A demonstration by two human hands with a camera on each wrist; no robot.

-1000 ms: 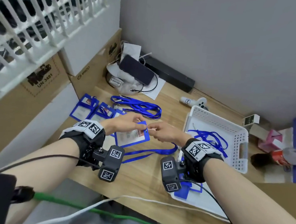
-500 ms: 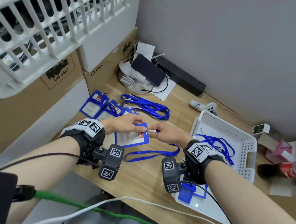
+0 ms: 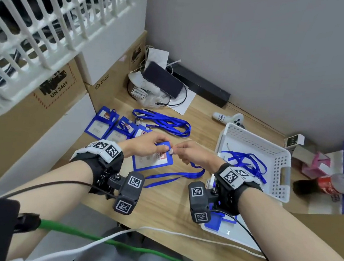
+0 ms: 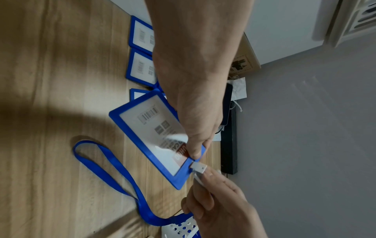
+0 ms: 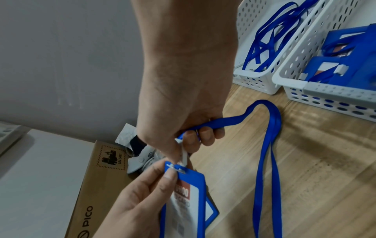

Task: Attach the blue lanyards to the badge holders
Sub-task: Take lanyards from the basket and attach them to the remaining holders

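Observation:
A blue badge holder [image 3: 153,160] with a card inside is tilted up off the wooden table. My left hand [image 3: 162,143] pinches its top edge beside the slot [image 4: 196,153]. My right hand [image 3: 178,150] pinches the white plastic clip strap [image 5: 184,156] of a blue lanyard [image 3: 175,174], and the strap's end sits at the holder's slot [image 4: 199,168]. The lanyard's ribbon passes under my right fingers [image 5: 207,135] and loops flat on the table [image 4: 114,173]. How far the strap passes through the slot is hidden by my fingertips.
Several badge holders [image 3: 101,123] and loose blue lanyards [image 3: 163,122] lie beyond my left hand. A white basket [image 3: 282,163] on the right holds more lanyards; a nearer basket [image 5: 293,90] holds blue holders. Cardboard boxes [image 3: 60,97] stand left, a phone [image 3: 161,79] and controller [image 3: 229,118] behind.
Both hands stay together over the same holder with the clip at its top edge. The head camera has shifted, so the scene sits further right and lower.

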